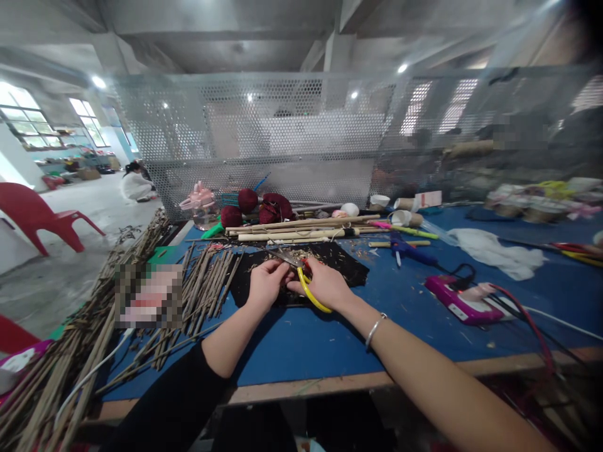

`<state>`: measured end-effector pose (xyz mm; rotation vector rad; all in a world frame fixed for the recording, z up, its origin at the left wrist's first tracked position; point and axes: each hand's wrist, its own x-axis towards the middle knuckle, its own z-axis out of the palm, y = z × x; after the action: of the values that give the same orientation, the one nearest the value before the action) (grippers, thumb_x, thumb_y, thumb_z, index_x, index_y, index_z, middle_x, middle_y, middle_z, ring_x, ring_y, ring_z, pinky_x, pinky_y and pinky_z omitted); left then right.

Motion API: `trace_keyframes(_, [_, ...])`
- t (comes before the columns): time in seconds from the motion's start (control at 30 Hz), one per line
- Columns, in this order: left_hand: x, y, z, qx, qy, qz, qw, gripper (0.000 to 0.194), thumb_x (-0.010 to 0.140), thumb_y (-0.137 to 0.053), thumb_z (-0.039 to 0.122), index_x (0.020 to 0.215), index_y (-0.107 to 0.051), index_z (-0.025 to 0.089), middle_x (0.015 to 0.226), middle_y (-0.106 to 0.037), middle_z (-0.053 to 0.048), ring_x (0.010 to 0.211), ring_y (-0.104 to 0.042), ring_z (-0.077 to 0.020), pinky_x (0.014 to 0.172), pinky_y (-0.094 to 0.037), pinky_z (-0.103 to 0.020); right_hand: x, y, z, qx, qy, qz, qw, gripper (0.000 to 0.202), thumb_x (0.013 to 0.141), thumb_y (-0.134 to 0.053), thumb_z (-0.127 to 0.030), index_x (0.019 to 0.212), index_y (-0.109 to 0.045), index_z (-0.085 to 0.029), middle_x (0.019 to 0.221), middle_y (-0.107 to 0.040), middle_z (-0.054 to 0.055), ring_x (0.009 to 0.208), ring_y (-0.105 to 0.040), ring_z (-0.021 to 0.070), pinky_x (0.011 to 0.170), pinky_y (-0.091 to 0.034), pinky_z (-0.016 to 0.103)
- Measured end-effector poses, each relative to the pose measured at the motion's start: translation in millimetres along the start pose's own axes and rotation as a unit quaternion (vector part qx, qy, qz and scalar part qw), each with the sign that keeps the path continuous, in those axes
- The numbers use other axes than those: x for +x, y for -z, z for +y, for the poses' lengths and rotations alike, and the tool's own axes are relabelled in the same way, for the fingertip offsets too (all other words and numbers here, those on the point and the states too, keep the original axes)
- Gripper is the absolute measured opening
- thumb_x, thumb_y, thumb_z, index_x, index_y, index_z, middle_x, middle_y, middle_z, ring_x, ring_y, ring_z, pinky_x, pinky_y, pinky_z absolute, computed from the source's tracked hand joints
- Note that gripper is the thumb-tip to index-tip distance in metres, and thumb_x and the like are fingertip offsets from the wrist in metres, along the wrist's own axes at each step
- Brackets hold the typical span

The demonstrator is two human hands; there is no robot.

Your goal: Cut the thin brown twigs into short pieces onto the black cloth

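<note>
Yellow-handled scissors [308, 292] are in my right hand [325, 285], its fingers wrapped at the handles and the blades pointing up and left. My left hand [267, 286] is close beside them, fingertips pinched near the blades; what they hold is too small to make out. Both hands are over a black cloth [351, 262] strewn with small plant scraps, on the blue table top [306, 351]. Left of the cloth lie many thin brown sticks [202, 285].
A long bundle of stalks [70, 358] runs along the left edge. Behind the cloth lie pale rods [282, 236] and dark red balls [232, 216]. On the right are a blue glue gun [409, 250], a purple power strip [459, 301] with cables and white plastic [499, 251]. A perforated screen [292, 138] stands behind.
</note>
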<state>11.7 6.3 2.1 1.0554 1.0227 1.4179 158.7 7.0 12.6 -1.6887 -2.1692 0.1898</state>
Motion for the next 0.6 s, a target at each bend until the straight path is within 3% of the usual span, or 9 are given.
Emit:
trace_keyframes(0.2, [-4.1,-2.0,3.7,0.044,-0.035,-0.031,0.998,0.025,0.065,-0.064,0.029,0.082,-0.068,0.012,0.07,-0.068,-0.005,0.062,-0.06,-0.0134,0.059,-0.047,-0.022,-1.9,-1.0,-2.0,0.041,0.038,0.016,0.998,0.055,0.065,-0.061,-0.058,0.1,-0.047,-0.017,0.094,-0.059,0.008,0.09,-0.056,0.021,0.071,-0.037,0.026])
trace_keyframes(0.4, [-3.4,-0.2,2.9,0.09,-0.053,-0.016,0.994,0.024,0.067,-0.063,0.033,0.074,-0.068,0.011,0.065,-0.067,-0.005,0.058,-0.058,-0.013,0.055,-0.044,-0.021,-2.1,-3.3,-1.0,0.036,0.014,-0.004,0.999,0.051,0.069,-0.056,-0.06,0.098,-0.047,-0.019,0.087,-0.062,0.007,0.078,-0.059,0.0198,0.06,-0.035,0.024])
trace_keyframes(0.6, [0.1,1.8,-3.4,0.067,-0.049,-0.007,0.997,0.029,0.065,-0.064,0.037,0.08,-0.069,0.013,0.067,-0.067,-0.004,0.057,-0.058,-0.0129,0.055,-0.045,-0.022,0.3,-4.2,1.3,0.006,0.001,-0.003,1.0,0.051,0.067,-0.05,-0.067,0.086,-0.05,-0.019,0.077,-0.063,0.006,0.07,-0.059,0.02,0.054,-0.031,0.024])
